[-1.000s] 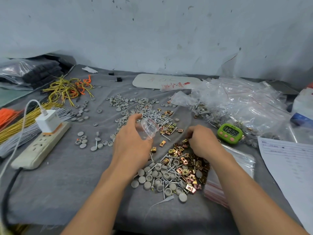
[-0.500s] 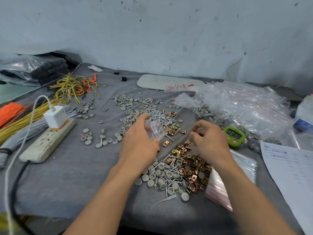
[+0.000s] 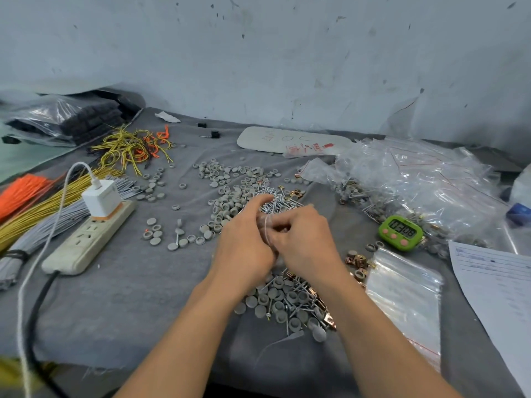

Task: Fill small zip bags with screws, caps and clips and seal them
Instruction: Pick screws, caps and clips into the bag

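Looking down through the head camera, I see both hands meeting over the middle of the grey cloth (image 3: pixel 115 297) that covers the bench. My left hand (image 3: pixel 244 242) grips a small clear plastic zip bag (image 3: pixel 268 228), fingers curled round it, thumb raised at its far side. My right hand (image 3: pixel 304 239) presses in from the other side, its curled fingers pinching at the bag's mouth. Whether a part sits under those fingertips I cannot tell, as the bag is blurred. The bag is held above the cloth, between the two hands.

Just beneath my wrists lies a mixed pile of grey round caps, silver screws and copper-coloured clips (image 3: pixel 287 300). Beyond the hands is a heap of silver screws (image 3: pixel 275 196), with loose grey caps (image 3: pixel 227 179) scattered further back. To the right, a flat stack of empty clear zip bags (image 3: pixel 402 297) lies beside a green digital timer (image 3: pixel 400 232), and a large mound of clear bags (image 3: pixel 416 182) rises behind it. A printed white paper sheet (image 3: pixel 494 282) lies at the right edge. On the left, a white charger (image 3: pixel 100 198) is plugged into a cream power strip (image 3: pixel 86 239), near tangled yellow wires (image 3: pixel 135 145).
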The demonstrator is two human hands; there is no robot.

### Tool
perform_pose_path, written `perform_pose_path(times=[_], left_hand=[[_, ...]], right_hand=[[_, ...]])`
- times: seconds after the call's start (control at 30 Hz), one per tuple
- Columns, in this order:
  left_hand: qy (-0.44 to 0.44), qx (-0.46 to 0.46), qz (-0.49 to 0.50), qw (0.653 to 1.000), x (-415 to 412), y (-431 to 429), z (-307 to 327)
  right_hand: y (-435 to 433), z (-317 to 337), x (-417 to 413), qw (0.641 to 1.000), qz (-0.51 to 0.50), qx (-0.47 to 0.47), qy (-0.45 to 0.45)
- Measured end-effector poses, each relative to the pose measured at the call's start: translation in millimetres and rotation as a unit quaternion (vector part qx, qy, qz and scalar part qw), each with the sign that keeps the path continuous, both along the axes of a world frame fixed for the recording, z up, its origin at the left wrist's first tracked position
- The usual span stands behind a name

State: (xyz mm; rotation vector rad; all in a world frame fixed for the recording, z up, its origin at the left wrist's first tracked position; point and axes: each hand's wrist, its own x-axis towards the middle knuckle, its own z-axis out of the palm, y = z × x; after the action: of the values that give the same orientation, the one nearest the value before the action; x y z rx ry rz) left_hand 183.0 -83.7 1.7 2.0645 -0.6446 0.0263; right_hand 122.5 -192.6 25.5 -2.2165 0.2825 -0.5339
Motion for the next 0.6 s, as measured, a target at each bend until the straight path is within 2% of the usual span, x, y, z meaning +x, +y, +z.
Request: perform_pose_path(times=[0.1,0.2,0.27,0.33,0.4,0.5,0.6], left_hand=[[-0.001,-0.01,0.003,1.0,3,4,-2],[0.002,-0.02,0.022,1.0,6,8,-2],[0.0,-0.024,0.04,0.999,8,10,-1],[0.01,-0.032,0.051,0.998,9,13,0],[0.02,-0.04,0.059,0.997,10,15,2],[0.024,-0.043,0.066,0.997,10,16,5],[0.02,-0.038,0.068,0.997,10,16,5]], right_hand=[[1,0,3,0.999,0.032,-0.023,0.025],[-6,7,-3,0.989,0.077,0.116,0.046],[-22,7,-5,0.984,-0.016,0.18,0.004],[-41,4,-6,0.981,-0.147,0.127,-0.001],[-56,-5,-8,0.974,-0.212,0.033,0.071],[-66,-18,-7,0.96,-0.179,-0.091,0.192],[-62,-18,-9,0.949,-0.141,-0.156,0.236]])
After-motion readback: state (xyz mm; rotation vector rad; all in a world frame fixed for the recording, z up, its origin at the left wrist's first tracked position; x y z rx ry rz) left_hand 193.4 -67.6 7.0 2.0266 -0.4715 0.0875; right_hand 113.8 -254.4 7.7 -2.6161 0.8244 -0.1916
